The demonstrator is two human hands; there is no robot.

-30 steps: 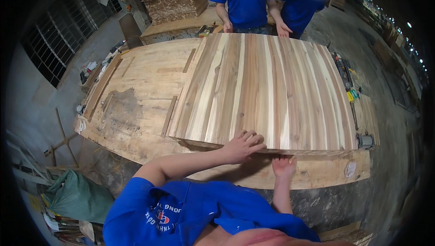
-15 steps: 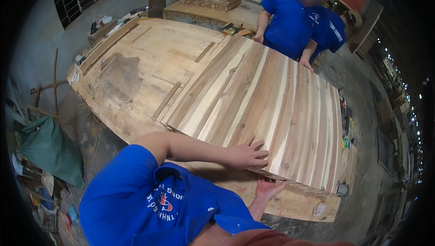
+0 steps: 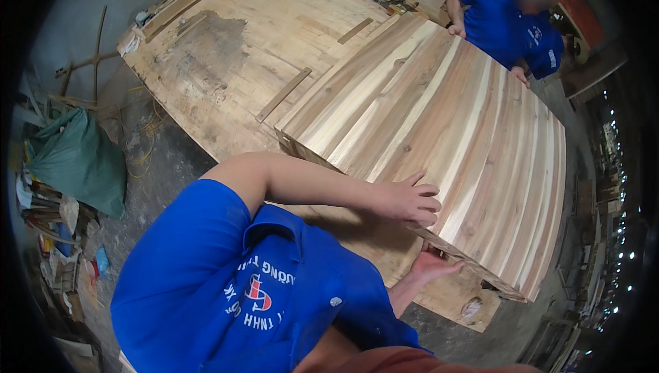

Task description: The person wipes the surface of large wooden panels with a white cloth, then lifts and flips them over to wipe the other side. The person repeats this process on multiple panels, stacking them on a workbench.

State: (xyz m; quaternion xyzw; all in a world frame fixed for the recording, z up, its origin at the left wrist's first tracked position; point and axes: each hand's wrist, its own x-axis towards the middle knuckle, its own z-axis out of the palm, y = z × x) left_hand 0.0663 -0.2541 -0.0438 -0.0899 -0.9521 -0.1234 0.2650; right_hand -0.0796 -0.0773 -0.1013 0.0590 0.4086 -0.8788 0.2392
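A large wooden panel [image 3: 412, 122] with light and dark stripes lies over the right part of a wide wooden worktable [image 3: 171, 91]. Spread fingers of my left hand [image 3: 412, 201] rest on its top face by the near edge. Below that edge my right hand [image 3: 434, 263] holds the panel from underneath, palm up, some fingers hidden beneath it. A dark gap shows under the near right edge, so the panel sits above the table there. Across from me, a person in a blue shirt [image 3: 491, 5] has both hands at the far edge.
A long wooden batten [image 3: 195, 2] runs along the table's far left side. Short strips [image 3: 285, 95] lie beside the panel. On the floor at left are a green sack [image 3: 77, 160], a yellow cord [image 3: 141, 146] and scrap. Stacked wood stands behind the table.
The view has swung, shifting the scene. The panel's near right end now overhangs the table's right side more, hiding tools seen there before. Both my hands keep their places on it.
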